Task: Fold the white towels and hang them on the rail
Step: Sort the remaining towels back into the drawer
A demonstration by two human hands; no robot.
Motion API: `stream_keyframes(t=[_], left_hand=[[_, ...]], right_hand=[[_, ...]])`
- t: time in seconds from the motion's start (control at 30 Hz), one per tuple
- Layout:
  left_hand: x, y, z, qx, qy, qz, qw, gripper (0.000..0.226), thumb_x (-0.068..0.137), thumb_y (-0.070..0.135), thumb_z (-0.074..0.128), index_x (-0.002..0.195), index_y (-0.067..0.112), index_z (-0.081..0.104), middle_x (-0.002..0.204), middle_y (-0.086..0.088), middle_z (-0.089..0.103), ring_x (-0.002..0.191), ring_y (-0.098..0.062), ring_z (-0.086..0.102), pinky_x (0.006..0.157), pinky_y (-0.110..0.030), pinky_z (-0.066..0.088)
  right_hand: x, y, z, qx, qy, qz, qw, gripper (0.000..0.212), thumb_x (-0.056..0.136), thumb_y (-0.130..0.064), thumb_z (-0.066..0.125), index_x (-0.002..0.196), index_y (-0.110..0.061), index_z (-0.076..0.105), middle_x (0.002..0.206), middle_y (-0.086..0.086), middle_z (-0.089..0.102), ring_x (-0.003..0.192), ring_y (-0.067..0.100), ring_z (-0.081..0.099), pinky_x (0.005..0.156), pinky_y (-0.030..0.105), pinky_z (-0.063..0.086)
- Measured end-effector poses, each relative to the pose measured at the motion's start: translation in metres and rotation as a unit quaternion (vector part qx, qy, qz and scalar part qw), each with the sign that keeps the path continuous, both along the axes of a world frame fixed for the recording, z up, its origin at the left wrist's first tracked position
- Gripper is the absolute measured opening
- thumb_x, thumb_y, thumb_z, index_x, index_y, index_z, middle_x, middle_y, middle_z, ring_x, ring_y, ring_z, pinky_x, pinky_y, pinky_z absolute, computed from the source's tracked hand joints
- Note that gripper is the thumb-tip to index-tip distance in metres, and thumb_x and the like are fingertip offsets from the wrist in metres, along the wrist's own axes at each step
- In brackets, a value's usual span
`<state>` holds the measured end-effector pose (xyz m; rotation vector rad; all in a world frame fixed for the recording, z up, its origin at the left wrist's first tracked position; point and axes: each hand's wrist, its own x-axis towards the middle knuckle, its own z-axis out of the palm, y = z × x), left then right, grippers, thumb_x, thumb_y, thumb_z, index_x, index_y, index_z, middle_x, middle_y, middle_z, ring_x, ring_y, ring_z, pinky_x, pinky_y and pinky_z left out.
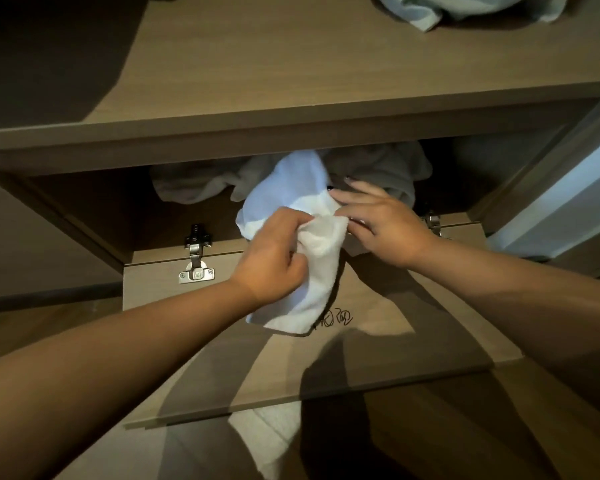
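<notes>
- The hinge [195,252] at the left of the drop-down door [413,327] holds that panel flat, so it gives me a ledge under the cupboard opening.
- My left hand [272,259] curls shut on a bunched edge of the white towel [317,271], pinching it so the cloth comes out over the door's hinged edge.
- The towel trails from the opening down onto the door; it is not folded yet.
- My right hand [381,225] lies on the towel's right side; whether it grips, I cannot tell.
- More towels [378,168] sit heaped behind, inside.
</notes>
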<state>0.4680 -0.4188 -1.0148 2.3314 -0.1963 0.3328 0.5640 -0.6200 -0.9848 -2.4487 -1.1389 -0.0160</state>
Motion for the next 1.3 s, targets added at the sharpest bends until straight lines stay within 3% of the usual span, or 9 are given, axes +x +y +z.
stream_keyframes(t=[0.1, 0.27, 0.4, 0.53, 0.67, 0.8, 0.97, 1.13, 1.3], left_hand=[[0.006, 0.020, -0.009, 0.151, 0.031, 0.024, 0.988, 0.089, 0.076, 0.034, 0.071, 0.148, 0.004, 0.030, 0.148, -0.018, 0.033, 0.140, -0.033, 0.029, 0.114, -0.045, 0.026], [0.020, 0.033, -0.005, 0.278, 0.115, 0.005, 0.954, 0.121, 0.062, 0.067, 0.063, 0.156, 0.020, 0.005, 0.150, -0.009, 0.022, 0.135, -0.029, 0.022, 0.112, -0.051, 0.017], [0.023, 0.030, -0.009, 0.319, 0.141, -0.091, 0.933, 0.069, 0.079, 0.036, 0.072, 0.141, 0.023, 0.044, 0.148, 0.000, 0.041, 0.141, -0.022, 0.030, 0.117, -0.050, 0.005], [0.026, 0.020, -0.007, 0.237, 0.126, -0.049, 0.962, 0.037, 0.083, 0.023, 0.068, 0.119, 0.019, 0.059, 0.112, -0.004, 0.064, 0.102, -0.030, 0.062, 0.083, -0.038, 0.048], [0.036, 0.005, 0.010, 0.276, 0.070, -0.061, 0.957, 0.022, 0.085, 0.024, 0.061, 0.106, 0.019, 0.057, 0.102, -0.003, 0.062, 0.086, -0.030, 0.060, 0.063, -0.034, 0.044], [0.039, -0.031, 0.041, 0.127, 0.047, -0.117, 0.984, 0.025, 0.081, 0.021, 0.067, 0.105, 0.024, 0.060, 0.096, 0.005, 0.065, 0.080, -0.021, 0.063, 0.061, -0.036, 0.050], [0.032, -0.053, 0.055, -0.160, 0.181, -0.044, 0.969, 0.045, 0.063, -0.018, 0.072, 0.090, 0.017, 0.064, 0.098, -0.011, 0.070, 0.087, -0.025, 0.069, 0.072, -0.042, 0.058], [0.031, -0.053, 0.055, -0.241, 0.213, -0.089, 0.943, 0.047, 0.061, -0.027, 0.072, 0.090, 0.010, 0.070, 0.091, -0.003, 0.075, 0.088, -0.015, 0.072, 0.074, -0.030, 0.060], [0.043, -0.031, 0.050, -0.242, 0.286, -0.148, 0.915, 0.040, 0.077, -0.014, 0.071, 0.105, 0.014, 0.070, 0.101, -0.004, 0.075, 0.098, -0.015, 0.071, 0.080, -0.023, 0.057]], right_hand=[[-0.008, -0.003, 0.003, 0.019, 0.029, 0.007, 0.999, 0.025, 0.093, -0.007, 0.060, 0.114, -0.010, 0.072, 0.140, 0.001, 0.056, 0.138, 0.022, 0.042, 0.115, 0.035, 0.032], [-0.049, -0.002, 0.009, 0.081, 0.153, 0.041, 0.984, 0.024, 0.093, -0.019, 0.062, 0.115, -0.014, 0.072, 0.112, 0.002, 0.073, 0.104, 0.017, 0.066, 0.092, 0.032, 0.051], [-0.062, -0.018, 0.005, 0.100, 0.263, -0.007, 0.960, 0.018, 0.092, -0.027, 0.052, 0.087, -0.016, 0.066, 0.080, -0.003, 0.068, 0.077, 0.018, 0.064, 0.072, 0.046, 0.052], [-0.045, -0.036, -0.002, 0.095, 0.211, -0.119, 0.966, 0.017, 0.099, -0.011, 0.048, 0.100, -0.010, 0.065, 0.095, 0.008, 0.068, 0.089, 0.027, 0.064, 0.083, 0.048, 0.051], [-0.026, -0.033, 0.013, 0.318, 0.386, -0.211, 0.840, 0.020, 0.103, -0.018, 0.041, 0.111, -0.013, 0.058, 0.111, 0.007, 0.067, 0.093, 0.020, 0.066, 0.078, 0.031, 0.050], [-0.019, -0.041, 0.010, 0.062, 0.348, -0.089, 0.931, 0.097, 0.073, -0.047, 0.080, 0.150, -0.030, 0.025, 0.147, -0.010, 0.036, 0.129, 0.006, 0.040, 0.099, 0.022, 0.040], [-0.018, -0.047, -0.005, 0.055, 0.263, -0.096, 0.958, 0.135, 0.057, -0.042, 0.092, 0.156, -0.033, 0.001, 0.163, -0.015, -0.002, 0.148, 0.007, 0.003, 0.116, 0.030, 0.013], [-0.016, -0.045, -0.008, 0.030, 0.224, -0.040, 0.973, 0.105, 0.055, -0.034, 0.093, 0.146, -0.031, 0.040, 0.154, -0.011, 0.032, 0.148, 0.017, 0.020, 0.119, 0.036, 0.019], [-0.016, -0.053, -0.017, 0.041, 0.290, -0.109, 0.950, 0.045, 0.061, -0.022, 0.086, 0.102, -0.013, 0.071, 0.099, 0.005, 0.071, 0.095, 0.022, 0.066, 0.082, 0.045, 0.055]])
